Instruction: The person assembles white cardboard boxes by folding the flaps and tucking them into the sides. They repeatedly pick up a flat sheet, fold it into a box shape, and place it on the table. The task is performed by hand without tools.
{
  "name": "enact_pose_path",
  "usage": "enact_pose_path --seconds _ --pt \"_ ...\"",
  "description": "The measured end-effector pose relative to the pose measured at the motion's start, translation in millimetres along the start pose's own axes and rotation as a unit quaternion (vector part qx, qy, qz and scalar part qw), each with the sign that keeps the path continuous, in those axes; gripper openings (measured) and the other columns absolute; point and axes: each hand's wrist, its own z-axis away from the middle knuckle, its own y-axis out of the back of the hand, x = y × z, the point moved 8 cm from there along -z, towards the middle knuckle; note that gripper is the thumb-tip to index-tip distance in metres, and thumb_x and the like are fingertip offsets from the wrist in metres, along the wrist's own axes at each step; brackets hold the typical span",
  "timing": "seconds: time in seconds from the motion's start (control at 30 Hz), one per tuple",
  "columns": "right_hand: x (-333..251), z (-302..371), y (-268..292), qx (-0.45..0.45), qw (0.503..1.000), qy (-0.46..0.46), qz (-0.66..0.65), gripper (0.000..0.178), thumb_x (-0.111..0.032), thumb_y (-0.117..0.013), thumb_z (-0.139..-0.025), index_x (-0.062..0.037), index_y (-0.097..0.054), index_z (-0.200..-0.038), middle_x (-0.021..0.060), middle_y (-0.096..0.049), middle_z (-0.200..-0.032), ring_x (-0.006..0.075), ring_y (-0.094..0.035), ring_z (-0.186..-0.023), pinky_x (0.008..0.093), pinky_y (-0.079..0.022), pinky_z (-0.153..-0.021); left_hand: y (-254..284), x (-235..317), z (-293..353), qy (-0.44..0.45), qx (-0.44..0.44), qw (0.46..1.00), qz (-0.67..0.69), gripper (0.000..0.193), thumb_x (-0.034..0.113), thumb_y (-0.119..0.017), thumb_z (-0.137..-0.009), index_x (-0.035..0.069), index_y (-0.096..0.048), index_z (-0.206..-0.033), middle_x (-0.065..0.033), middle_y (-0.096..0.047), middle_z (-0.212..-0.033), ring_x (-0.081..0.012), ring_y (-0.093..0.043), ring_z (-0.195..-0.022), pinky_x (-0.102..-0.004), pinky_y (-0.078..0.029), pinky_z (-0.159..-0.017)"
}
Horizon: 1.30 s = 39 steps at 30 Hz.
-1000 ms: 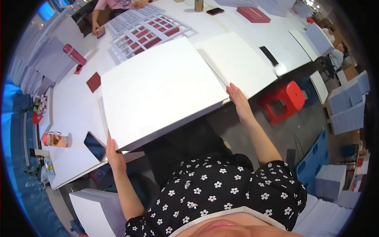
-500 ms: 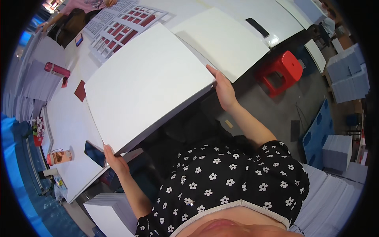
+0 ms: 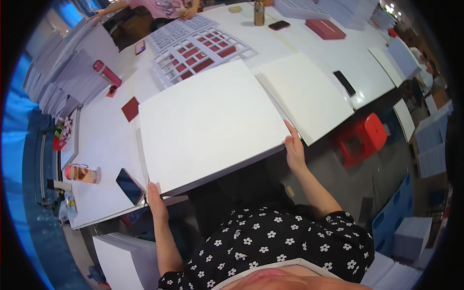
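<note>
A thick stack of large white sheets (image 3: 212, 130) lies at the near edge of the white table, its front side facing me. My left hand (image 3: 157, 200) presses along its near left corner, thumb up. At the near right corner my right hand (image 3: 295, 150) grips the side, fingers stretched along the edge. Most fingers of the left hand are hidden. A dark phone (image 3: 130, 186) rests just left of my left hand. To the right of the stack, another flat white sheet or stack (image 3: 309, 96) lies close by.
Beyond the stack lie pale cut-out lattice panels (image 3: 203, 53) with red pieces. A pink flask (image 3: 107, 73), a dark red card (image 3: 130, 109) and a drink bottle (image 3: 80, 174) stand or lie left. A red stool (image 3: 360, 140) is at the right. Another person's hand (image 3: 189, 13) shows at the far side.
My view has lifted and turned, so more of the table's far side shows. Both hands stay at the stack's near corners, and the stack lies about where it was beside the red card.
</note>
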Motion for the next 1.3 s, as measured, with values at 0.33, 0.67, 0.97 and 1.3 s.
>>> enact_pose_path --seconds 0.33,0.67,0.97,1.3 --pt "-1 6 6 0.054 0.997 0.048 0.038 0.050 -0.027 -0.050 -0.103 0.0029 -0.043 -0.143 0.0084 -0.055 -0.130 0.0122 -0.049 -0.101 0.0224 -0.038 -0.090 -28 20 15 -0.013 -0.022 1.000 0.007 0.056 0.040 -0.036 -0.107 -0.004 -0.044 -0.141 -0.0127 -0.051 -0.139 -0.0207 -0.046 -0.130 -0.0345 -0.033 -0.111" --pt "-10 -41 35 0.041 0.998 0.049 0.016 0.060 -0.047 -0.032 -0.106 0.0014 -0.042 -0.141 0.0187 -0.058 -0.133 0.0266 -0.055 -0.125 0.0390 -0.040 -0.105 -3 5 -46 -0.026 0.019 0.999 0.043 0.060 0.044 -0.033 -0.107 -0.002 -0.041 -0.144 -0.0182 -0.047 -0.145 -0.0261 -0.046 -0.134 -0.0370 -0.036 -0.111" --pt "-162 -208 -74 -0.060 0.865 0.363 0.340 0.059 -0.013 -0.076 -0.082 -0.0082 -0.052 -0.136 0.0126 -0.055 -0.135 0.0298 -0.051 -0.126 0.0387 -0.042 -0.104 -18 -22 -77 -0.121 0.011 0.990 -0.067 0.025 0.008 -0.058 -0.095 -0.001 -0.057 -0.118 -0.0059 -0.063 -0.104 -0.0137 -0.062 -0.094 -0.0277 -0.052 -0.082" --pt "-3 -389 -240 -0.297 0.613 0.216 0.700 0.116 -0.023 -0.092 -0.061 -0.0337 -0.024 -0.154 0.0166 -0.047 -0.144 0.0372 -0.037 -0.139 0.0501 -0.038 -0.105 -19 -7 -71 -0.102 0.061 0.989 -0.087 0.026 0.006 -0.063 -0.092 -0.001 -0.058 -0.116 -0.0050 -0.064 -0.098 -0.0112 -0.062 -0.087 -0.0250 -0.051 -0.077"
